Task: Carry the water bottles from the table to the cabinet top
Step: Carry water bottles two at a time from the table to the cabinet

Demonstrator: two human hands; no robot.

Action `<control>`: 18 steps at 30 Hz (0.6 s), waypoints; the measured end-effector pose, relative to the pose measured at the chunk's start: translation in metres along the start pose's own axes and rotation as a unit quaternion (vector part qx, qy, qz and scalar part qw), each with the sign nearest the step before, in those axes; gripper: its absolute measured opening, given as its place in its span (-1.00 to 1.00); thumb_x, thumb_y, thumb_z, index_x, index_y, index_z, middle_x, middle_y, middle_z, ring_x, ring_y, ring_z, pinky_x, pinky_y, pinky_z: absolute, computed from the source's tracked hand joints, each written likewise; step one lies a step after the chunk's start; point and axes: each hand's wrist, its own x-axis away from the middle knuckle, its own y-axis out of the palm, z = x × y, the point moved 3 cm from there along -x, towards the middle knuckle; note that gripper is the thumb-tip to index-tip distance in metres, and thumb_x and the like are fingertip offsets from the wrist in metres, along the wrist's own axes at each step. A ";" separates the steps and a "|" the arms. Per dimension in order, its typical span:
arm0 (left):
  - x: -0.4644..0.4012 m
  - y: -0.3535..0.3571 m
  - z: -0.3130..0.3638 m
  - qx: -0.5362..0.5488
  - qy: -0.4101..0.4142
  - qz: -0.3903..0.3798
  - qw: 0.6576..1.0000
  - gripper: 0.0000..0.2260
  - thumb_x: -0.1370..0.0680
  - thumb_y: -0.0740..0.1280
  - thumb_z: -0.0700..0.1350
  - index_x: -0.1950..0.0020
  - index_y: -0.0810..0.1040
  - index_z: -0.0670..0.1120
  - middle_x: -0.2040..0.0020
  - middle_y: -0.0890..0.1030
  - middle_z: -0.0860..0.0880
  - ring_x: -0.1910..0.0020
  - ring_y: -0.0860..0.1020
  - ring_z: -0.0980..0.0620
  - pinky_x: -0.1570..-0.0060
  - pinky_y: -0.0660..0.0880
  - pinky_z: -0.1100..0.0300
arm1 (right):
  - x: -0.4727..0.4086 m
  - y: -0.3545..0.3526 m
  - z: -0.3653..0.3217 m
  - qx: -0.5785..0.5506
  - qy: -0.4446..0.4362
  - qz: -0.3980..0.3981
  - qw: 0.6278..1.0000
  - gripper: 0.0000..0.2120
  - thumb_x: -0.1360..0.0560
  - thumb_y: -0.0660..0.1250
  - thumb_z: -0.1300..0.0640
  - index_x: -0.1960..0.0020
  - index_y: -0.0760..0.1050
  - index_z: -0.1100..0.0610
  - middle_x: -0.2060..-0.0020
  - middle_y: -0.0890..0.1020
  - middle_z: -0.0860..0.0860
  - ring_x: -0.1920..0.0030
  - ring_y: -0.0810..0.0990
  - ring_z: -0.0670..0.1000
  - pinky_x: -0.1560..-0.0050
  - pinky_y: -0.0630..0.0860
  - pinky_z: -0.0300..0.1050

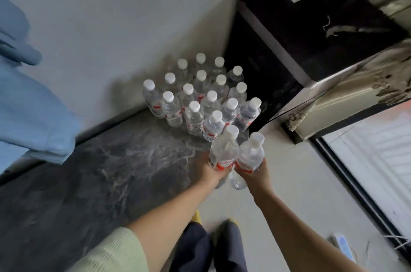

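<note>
Several clear water bottles (201, 94) with white caps and red labels stand packed together in the far corner of a dark marbled cabinet top (115, 171). My left hand (211, 174) grips one upright bottle (223, 149) by its lower body. My right hand (258, 174) grips a second bottle (250, 152) right beside it. Both held bottles hover at the cabinet top's right edge, just in front of the standing group, and touch each other.
A grey wall (111, 27) backs the cabinet top. Blue cloth (29, 105) hangs over its left part. A dark frame and a worn pale beam (344, 98) stand to the right. Below are the pale floor, my legs, and a small white device (343, 247).
</note>
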 end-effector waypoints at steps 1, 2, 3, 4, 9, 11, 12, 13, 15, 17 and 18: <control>-0.010 0.008 0.000 0.016 0.001 0.023 1.000 -0.49 -0.32 0.59 -0.14 -0.19 0.53 -0.25 -0.08 0.62 -0.14 -0.09 0.58 -0.05 0.14 0.39 0.41 | -0.016 0.002 0.006 -0.011 0.007 0.012 1.000 -0.47 -0.36 0.52 0.33 -0.25 0.40 0.15 -0.09 0.61 0.07 -0.07 0.60 0.03 -0.10 0.53 -0.10; -0.020 0.015 0.000 0.026 0.009 0.046 0.999 -0.51 -0.31 0.60 -0.15 -0.16 0.55 -0.23 -0.06 0.62 -0.10 -0.07 0.58 -0.02 0.13 0.40 0.41 | -0.030 0.004 0.011 -0.017 0.010 0.020 1.000 -0.46 -0.36 0.51 0.34 -0.25 0.38 0.15 -0.09 0.60 0.05 -0.07 0.59 0.02 -0.06 0.51 -0.16; -0.029 0.021 -0.001 0.034 0.023 0.059 0.997 -0.54 -0.30 0.61 -0.17 -0.13 0.56 -0.19 -0.07 0.63 -0.11 -0.06 0.59 -0.02 0.08 0.44 0.35 | -0.044 0.007 0.014 -0.019 0.007 0.020 1.000 -0.47 -0.37 0.51 0.34 -0.25 0.37 0.13 -0.07 0.60 0.04 -0.06 0.58 0.01 -0.03 0.50 -0.22; -0.039 0.027 -0.002 0.044 0.037 0.069 0.996 -0.56 -0.29 0.61 -0.20 -0.10 0.56 -0.16 -0.07 0.64 -0.14 -0.03 0.59 -0.02 0.06 0.45 0.30 | -0.058 0.009 0.018 -0.015 0.002 0.016 1.000 -0.47 -0.37 0.51 0.34 -0.24 0.37 0.11 -0.06 0.59 0.02 -0.05 0.58 0.00 -0.02 0.49 -0.23; -0.072 0.054 -0.014 0.090 0.045 0.171 0.980 -0.46 -0.29 0.59 -0.28 -0.22 0.50 -0.28 -0.15 0.62 -0.22 -0.14 0.58 -0.13 -0.12 0.48 0.10 | -0.113 0.024 0.024 0.019 -0.063 -0.016 0.998 -0.59 -0.35 0.49 0.38 -0.03 0.49 -0.02 0.09 0.65 -0.08 0.08 0.56 -0.15 0.03 0.53 -0.15; -0.082 0.069 -0.019 0.113 0.041 0.218 0.969 -0.43 -0.31 0.58 -0.27 -0.27 0.48 -0.25 -0.18 0.60 -0.20 -0.18 0.57 -0.14 -0.12 0.44 0.18 | -0.131 0.030 0.028 0.027 -0.086 -0.021 0.996 -0.65 -0.35 0.45 0.41 0.07 0.48 0.01 0.17 0.62 -0.05 0.14 0.51 -0.13 0.11 0.51 -0.10; -0.085 0.072 -0.018 0.121 0.046 0.234 0.964 -0.42 -0.33 0.57 -0.27 -0.30 0.46 -0.24 -0.19 0.60 -0.16 -0.18 0.56 -0.12 -0.07 0.39 0.28 | -0.134 0.033 0.028 0.025 -0.094 -0.017 0.995 -0.66 -0.36 0.44 0.39 0.09 0.44 0.00 0.17 0.59 -0.06 0.13 0.49 -0.13 0.12 0.50 -0.09; -0.090 0.079 -0.020 0.130 0.049 0.244 0.960 -0.41 -0.34 0.55 -0.27 -0.32 0.44 -0.23 -0.19 0.59 -0.12 -0.19 0.55 -0.10 -0.03 0.35 0.36 | -0.139 0.035 0.033 0.026 -0.092 -0.014 0.995 -0.65 -0.39 0.43 0.35 0.05 0.41 -0.03 0.13 0.58 -0.10 0.08 0.51 -0.13 0.08 0.49 -0.08; -0.098 0.089 -0.022 0.161 0.049 0.237 0.957 -0.41 -0.39 0.51 -0.29 -0.38 0.38 -0.21 -0.21 0.55 -0.09 -0.23 0.52 -0.10 -0.08 0.35 0.37 | -0.143 0.037 0.042 0.039 -0.067 -0.008 0.997 -0.54 -0.45 0.41 0.27 -0.13 0.31 -0.16 -0.06 0.55 -0.15 -0.10 0.53 -0.10 -0.11 0.48 -0.08; -0.105 0.096 -0.027 0.175 0.052 0.231 0.956 -0.40 -0.42 0.47 -0.33 -0.40 0.33 -0.22 -0.27 0.51 -0.13 -0.29 0.49 -0.13 -0.18 0.40 0.23 | -0.147 0.036 0.048 0.060 -0.067 -0.020 0.996 -0.45 -0.48 0.38 0.24 -0.22 0.21 -0.26 -0.17 0.51 -0.15 -0.18 0.51 -0.11 -0.18 0.44 -0.14; -0.108 0.099 -0.030 0.173 0.051 0.229 0.957 -0.41 -0.42 0.47 -0.32 -0.40 0.33 -0.25 -0.28 0.51 -0.18 -0.29 0.48 -0.16 -0.18 0.42 0.21 | -0.149 0.034 0.049 0.068 -0.069 -0.027 0.995 -0.45 -0.49 0.38 0.21 -0.23 0.20 -0.27 -0.19 0.50 -0.16 -0.17 0.51 -0.15 -0.16 0.44 -0.19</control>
